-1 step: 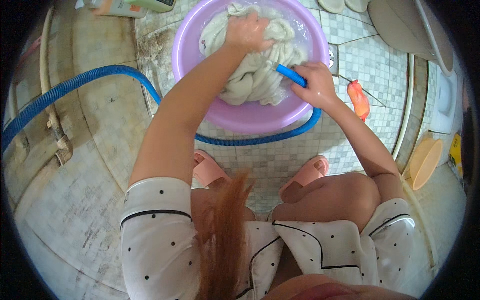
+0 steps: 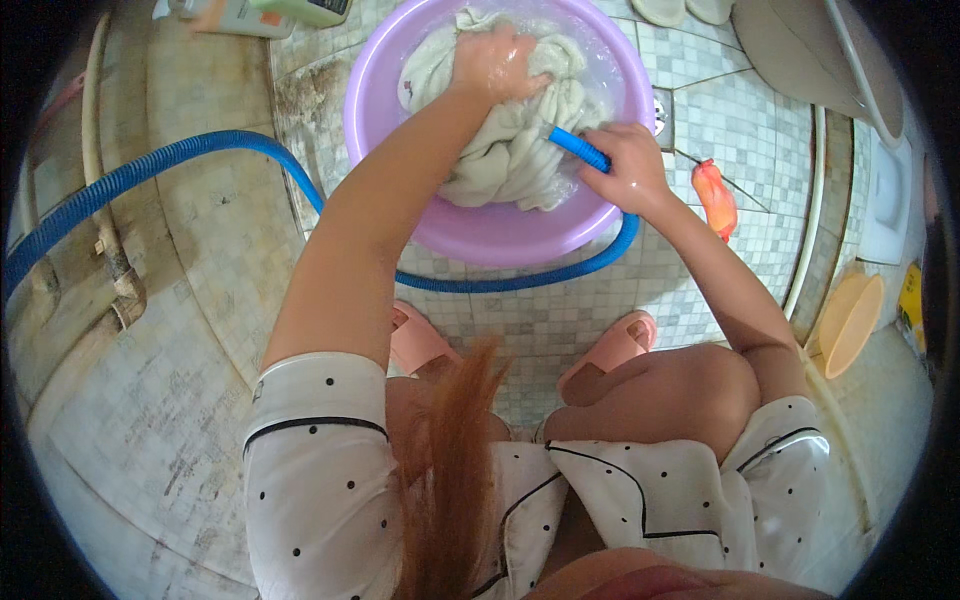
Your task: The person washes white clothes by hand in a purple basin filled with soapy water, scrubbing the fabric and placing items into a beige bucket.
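In a purple basin (image 2: 500, 240) lies a bunched, soaked off-white cloth (image 2: 505, 160) with a knitted look, and water shows around it. My left hand (image 2: 495, 65) presses down on its upper part; the fingers bend into the folds, their tips hidden, and the thumb sticks out to the right. My right hand (image 2: 630, 170), over the basin's right rim, is closed around the end of a blue ribbed hose (image 2: 578, 148). The hose's mouth points left, just over the cloth. From the hand the hose curves under the basin's near side and away to the left.
Pink slippers (image 2: 610, 355) are on my feet on the tiled floor. An orange-red bundle (image 2: 714, 200) lies right of the basin, near a floor drain (image 2: 660, 115). A large beige tub (image 2: 820, 60) and a yellow basin (image 2: 850, 325) stand at the right; bottles (image 2: 240, 18) at the upper left.
My left hand's thumb reaches slightly farther right over the cloth. The hose end and my right hand have barely shifted.
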